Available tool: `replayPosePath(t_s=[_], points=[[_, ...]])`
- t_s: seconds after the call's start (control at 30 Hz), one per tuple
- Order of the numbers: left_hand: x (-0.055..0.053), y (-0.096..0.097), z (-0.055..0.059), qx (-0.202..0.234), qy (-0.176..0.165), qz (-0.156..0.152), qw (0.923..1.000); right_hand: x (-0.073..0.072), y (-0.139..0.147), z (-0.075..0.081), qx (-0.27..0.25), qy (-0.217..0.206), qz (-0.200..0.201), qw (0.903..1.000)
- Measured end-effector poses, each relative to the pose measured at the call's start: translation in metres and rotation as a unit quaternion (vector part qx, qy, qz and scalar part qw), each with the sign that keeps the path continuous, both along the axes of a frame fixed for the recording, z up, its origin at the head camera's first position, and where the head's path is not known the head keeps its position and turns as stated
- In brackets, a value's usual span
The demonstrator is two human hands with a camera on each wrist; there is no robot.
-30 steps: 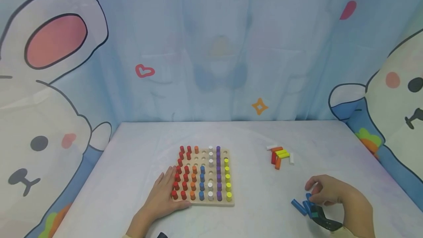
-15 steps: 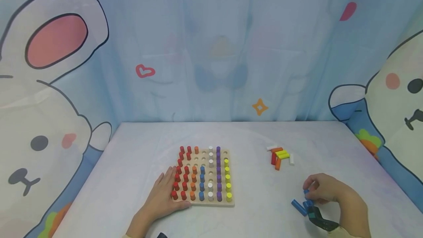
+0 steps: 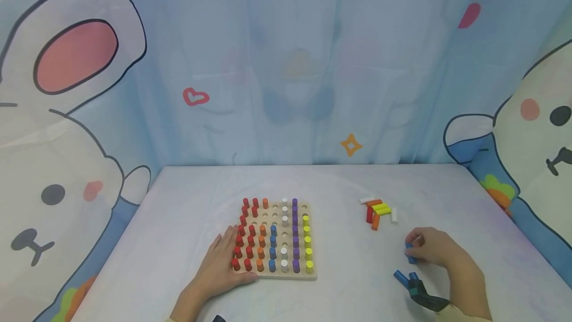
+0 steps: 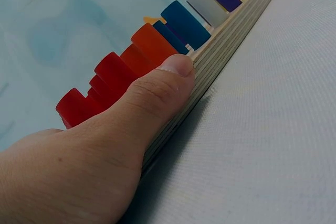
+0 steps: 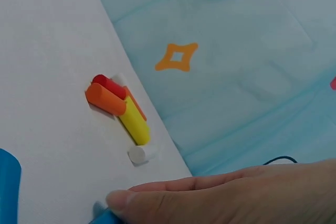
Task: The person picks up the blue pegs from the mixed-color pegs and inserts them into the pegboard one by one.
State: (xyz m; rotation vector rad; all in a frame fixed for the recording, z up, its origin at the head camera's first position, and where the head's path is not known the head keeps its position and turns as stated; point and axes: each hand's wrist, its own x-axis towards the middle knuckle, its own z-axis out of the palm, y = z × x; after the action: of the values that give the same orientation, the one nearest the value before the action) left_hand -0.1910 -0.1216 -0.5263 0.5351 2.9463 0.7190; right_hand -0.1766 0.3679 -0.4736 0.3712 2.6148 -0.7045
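Observation:
In the head view, my left hand (image 3: 214,267) lies along the left side of a wooden pegboard (image 3: 297,277), fingers straight. Its thumb presses the board's front edge, as the left wrist view also shows. Rows of red, orange, blue, white, purple and yellow pegs stand in the board, among some bare holes. Over at the right, my right hand (image 3: 435,248) pinches a blue peg (image 3: 411,259) between thumb and fingers. Only a bit of this peg (image 5: 107,217) shows in the right wrist view. Two more blue pegs (image 3: 400,278) lie on the cloth nearer the wrist.
A loose pile of red, orange, yellow and white pegs (image 3: 376,208) lies beyond my right hand. The table has a white cloth (image 3: 339,287). Behind it hangs a blue curtain (image 3: 304,128) printed with cartoon figures.
My right hand has picked a blue peg from the small group and moved it slightly away from me and to the left. My left hand and the pegboard stay still.

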Motion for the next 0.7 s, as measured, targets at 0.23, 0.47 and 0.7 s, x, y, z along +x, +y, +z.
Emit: replayPosePath(t_s=[0.23,0.47,0.7], points=[[0.000,0.000,0.000,-0.001,0.002,-0.001,1.0000,-0.004,-0.006,0.001,0.007,0.020,-0.004,0.9998],[0.000,0.000,0.000,0.001,0.000,0.002,1.0000,-0.004,-0.009,0.003,0.010,0.024,0.007,0.9996],[0.000,0.001,-0.001,0.001,0.004,0.004,1.0000,-0.002,-0.013,0.007,0.006,0.006,0.054,0.9985]])
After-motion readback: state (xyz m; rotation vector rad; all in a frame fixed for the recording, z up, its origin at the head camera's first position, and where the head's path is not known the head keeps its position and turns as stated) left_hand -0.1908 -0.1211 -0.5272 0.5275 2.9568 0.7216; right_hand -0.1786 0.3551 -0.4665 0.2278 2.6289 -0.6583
